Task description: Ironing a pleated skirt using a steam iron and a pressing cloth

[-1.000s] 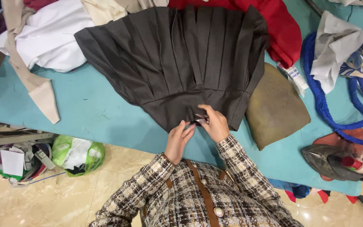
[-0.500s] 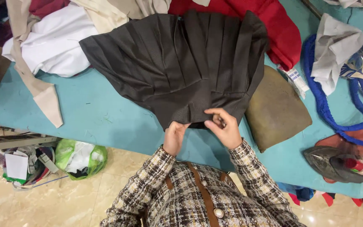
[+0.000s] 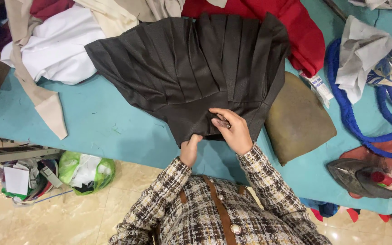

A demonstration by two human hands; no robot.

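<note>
- Dark pleated skirt (image 3: 196, 72) spread fan-wise on the teal desk (image 3: 105, 122), waistband at the near edge, pleats running away toward the far side.
- Left hand (image 3: 190, 149) at the waistband's near corner, fingers closed on the fabric edge.
- Right hand (image 3: 232, 129) lying on the waistband just beside the left, fingers curled and pinching the cloth (a ring showing on one finger).
- Red garment (image 3: 305, 31) tucked partly under the skirt's far right corner; white cloth (image 3: 55, 50) and a beige strip (image 3: 46, 102) off to the skirt's left.
- Olive-brown pressing pad (image 3: 298, 120) touching the skirt's right edge.
- Blue cord (image 3: 348, 113) looping past the pad, grey cloth (image 3: 361, 52) lying over it.
- Iron (image 3: 364, 174) resting at the desk's right end, near the edge.
- Green plastic bag (image 3: 85, 172) on the floor below the desk, holding white and dark scraps (contents bunched, kinds not clear).
- Beside it, a heap of papers and cloth bits (image 3: 23, 181), container underneath not discernible.
</note>
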